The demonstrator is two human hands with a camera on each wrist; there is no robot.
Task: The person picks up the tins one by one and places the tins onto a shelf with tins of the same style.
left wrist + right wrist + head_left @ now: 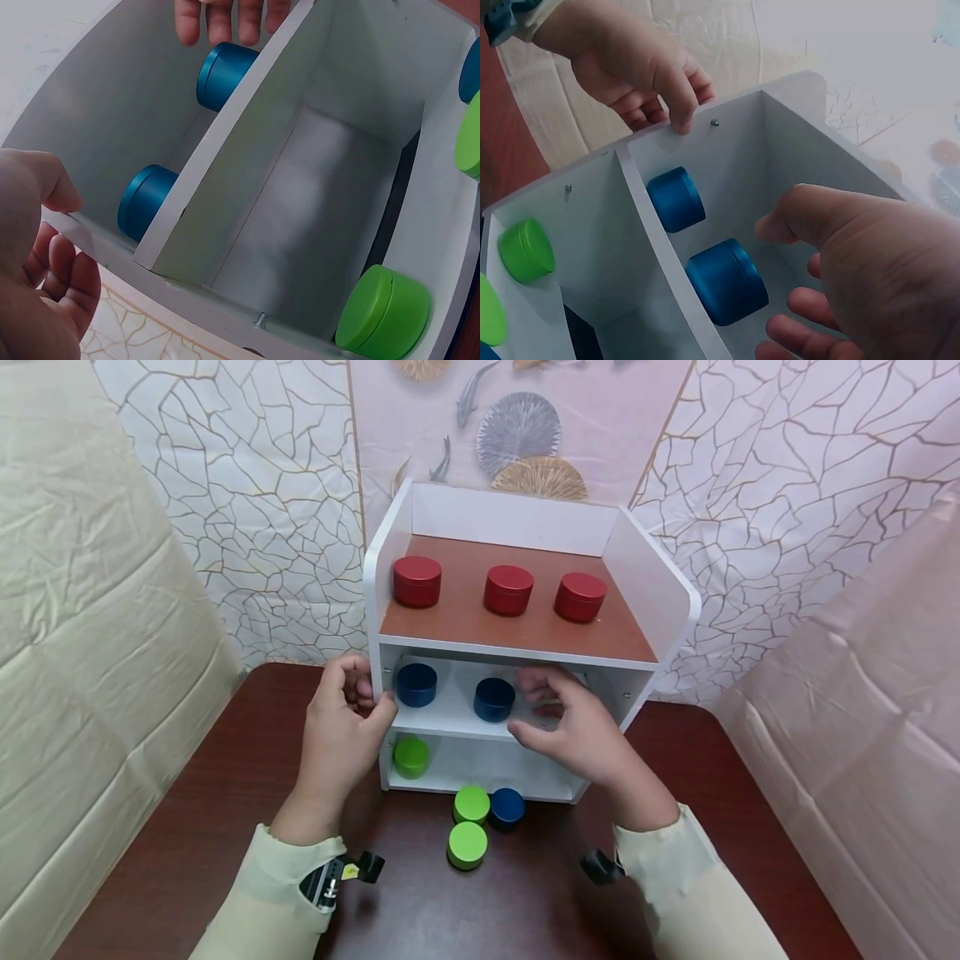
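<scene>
A white shelf unit (517, 518) with a brown top stands in front of me. My left hand (337, 735) holds the front edge of its left side panel, thumb inside and fingers outside. On the middle shelf sit two round blue tins, one at the left (416, 684) and one nearer the centre (494, 700). Just right of the centre tin, my right hand (577, 727) reaches into that shelf with fingers loosely bent and spread. In the right wrist view, a gap shows between its fingers and the blue tin (727, 283).
Three red tins (509, 590) stand in a row on the top. A green tin (411, 757) sits at the left of the bottom shelf. Two green tins (467, 845) and a blue tin (507, 808) are on the dark table (525, 902) in front.
</scene>
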